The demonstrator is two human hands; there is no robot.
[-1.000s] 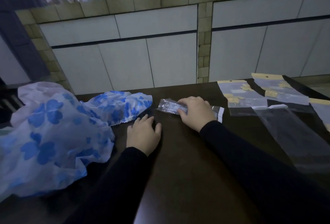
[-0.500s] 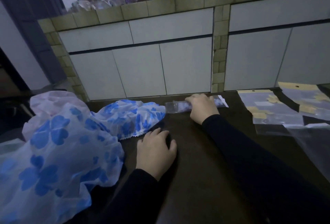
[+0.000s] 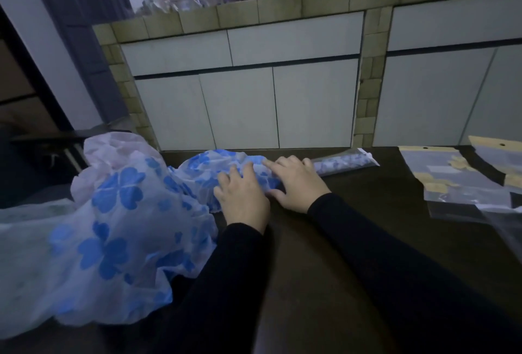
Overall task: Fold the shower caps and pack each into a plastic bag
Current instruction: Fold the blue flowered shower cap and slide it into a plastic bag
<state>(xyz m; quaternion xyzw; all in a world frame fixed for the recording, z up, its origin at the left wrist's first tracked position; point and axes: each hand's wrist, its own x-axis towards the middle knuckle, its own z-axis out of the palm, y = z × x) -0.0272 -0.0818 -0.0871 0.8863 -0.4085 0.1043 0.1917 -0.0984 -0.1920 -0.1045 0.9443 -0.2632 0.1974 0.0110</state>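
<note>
Two hands on the next cap, one pack already done

Both hands sit on the small shower cap [image 3: 226,167] at the far edge of the dark table [image 3: 353,240]. Left hand [image 3: 243,198] lies on top of it, fingers spread and fairly straight, pressing rather than gripping. Right hand [image 3: 296,184] is just beside, fingers extended along the cap's right edge, index on the fabric; nothing is visibly pinched, though the fingertips are partly lost in the folds.

Finished pack [image 3: 346,161], a rolled cap in a clear sleeve, lies at the back edge, touching or just behind the right hand's fingertips. Can't tell which. Bigger heap of unfolded caps [image 3: 99,226] is at left, overlapping the small one's left side. Empty plastic bags [image 3: 452,181] are fanned out at right, well apart from the hands.

Step in hand, as I read it: pull this cap free and start the fold.

Tips:
- Drag it to the bare table in front before folding; separate it from the heap first.
- Flatten with the palms and push air out; thin film will spring back.
- Fold to a narrow strip matching bag width, then roll.
- Keep one hand pinning it while the other fetches a bag.
</note>
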